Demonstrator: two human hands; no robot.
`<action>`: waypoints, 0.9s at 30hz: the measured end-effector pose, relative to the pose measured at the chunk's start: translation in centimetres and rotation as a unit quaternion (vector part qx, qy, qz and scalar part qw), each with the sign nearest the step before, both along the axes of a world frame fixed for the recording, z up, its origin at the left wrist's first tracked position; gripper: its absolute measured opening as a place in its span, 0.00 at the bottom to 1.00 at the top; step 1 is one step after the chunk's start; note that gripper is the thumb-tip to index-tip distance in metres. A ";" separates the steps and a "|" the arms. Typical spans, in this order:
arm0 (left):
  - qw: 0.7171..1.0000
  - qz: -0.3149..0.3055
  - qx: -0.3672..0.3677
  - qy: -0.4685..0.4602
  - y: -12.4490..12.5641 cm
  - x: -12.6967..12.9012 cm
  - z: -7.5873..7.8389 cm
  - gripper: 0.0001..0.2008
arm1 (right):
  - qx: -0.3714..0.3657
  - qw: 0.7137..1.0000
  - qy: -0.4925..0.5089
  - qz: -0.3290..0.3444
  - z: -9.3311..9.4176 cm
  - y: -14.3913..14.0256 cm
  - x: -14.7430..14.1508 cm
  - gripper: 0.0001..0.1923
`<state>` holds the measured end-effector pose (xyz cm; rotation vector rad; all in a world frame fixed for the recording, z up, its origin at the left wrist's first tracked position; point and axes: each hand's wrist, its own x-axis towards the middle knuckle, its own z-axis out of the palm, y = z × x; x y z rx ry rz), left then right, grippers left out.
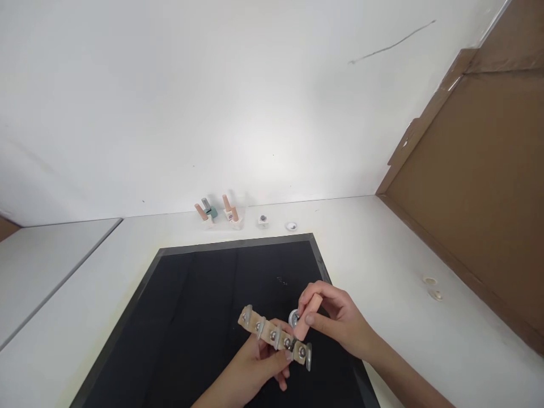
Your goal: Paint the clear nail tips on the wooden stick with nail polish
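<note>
We see a pale tan strip [274,334] in our left hand [259,368], studded with shiny silver bolts and grey metal washers set along it. In our right hand [340,320] sits a salmon-pink block [306,323], with a silver disc [294,318] just beside it. Under both lies a plain black mat [191,317] with a dark grey border. The bench [403,255] is plain white, as is the wall [212,102], which bears one thin grey streak. Along the bench's far edge stand cream holders with pink pegs [232,212] and one teal piece [211,212]. A brown cardboard panel [476,198] lines the right edge.
</note>
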<state>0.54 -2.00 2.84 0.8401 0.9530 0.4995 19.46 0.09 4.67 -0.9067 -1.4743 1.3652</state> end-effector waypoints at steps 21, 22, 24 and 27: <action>0.992 0.044 -0.087 -0.083 -0.2 -0.6 0.3 0.15 | -0.100 0.989 0.108 -0.002 0.2 0.0 -0.3 0.05; 0.992 0.045 -0.087 -0.084 -0.2 -0.6 0.2 0.15 | -0.097 0.989 0.109 0.005 0.2 0.0 -0.3 0.05; 0.991 0.046 -0.090 -0.087 -0.2 -0.7 0.2 0.14 | -0.092 0.989 0.112 0.017 0.1 0.1 -0.3 0.05; 0.991 0.045 -0.093 -0.088 -0.3 -0.7 0.1 0.13 | -0.082 0.990 0.110 0.023 -0.1 0.0 -0.3 0.04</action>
